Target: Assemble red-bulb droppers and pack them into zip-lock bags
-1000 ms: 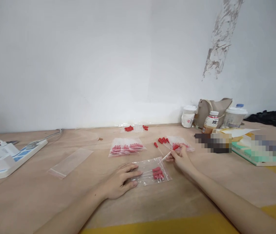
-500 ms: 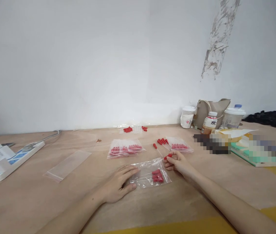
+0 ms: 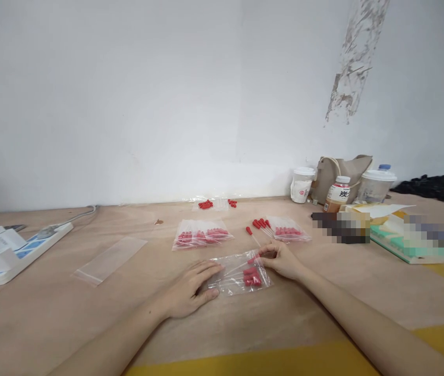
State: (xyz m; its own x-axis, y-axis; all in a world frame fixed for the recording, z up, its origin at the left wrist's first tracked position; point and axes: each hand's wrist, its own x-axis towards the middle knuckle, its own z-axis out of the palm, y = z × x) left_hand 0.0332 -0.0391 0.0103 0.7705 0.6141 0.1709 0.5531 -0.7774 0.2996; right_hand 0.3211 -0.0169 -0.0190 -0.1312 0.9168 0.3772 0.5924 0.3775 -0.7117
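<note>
A clear zip bag (image 3: 228,286) lies on the table between my hands, with several red-bulbed droppers (image 3: 252,277) inside. My left hand (image 3: 187,290) rests with stretched fingers and thumb on the bag's left end. My right hand (image 3: 282,259), fingers pinched, is at the bag's right end on a dropper (image 3: 252,259); its red bulb and thin clear stem now lie within the bag's outline. Just beyond, a single loose dropper (image 3: 249,230) points toward my right hand, beside a small bunch of loose droppers (image 3: 260,224).
Filled bags (image 3: 200,235) lie behind my hands, another filled bag (image 3: 288,230) to the right. A flat bag (image 3: 110,261) and a power strip (image 3: 34,248) are at left. Red bulbs (image 3: 206,204) lie near the wall. Cups, a bottle (image 3: 338,196) and a box (image 3: 406,245) stand right.
My right hand has moved left with the dropper, whose stem and bulb have slid into the zip bag. My left hand stays on the bag's left end.
</note>
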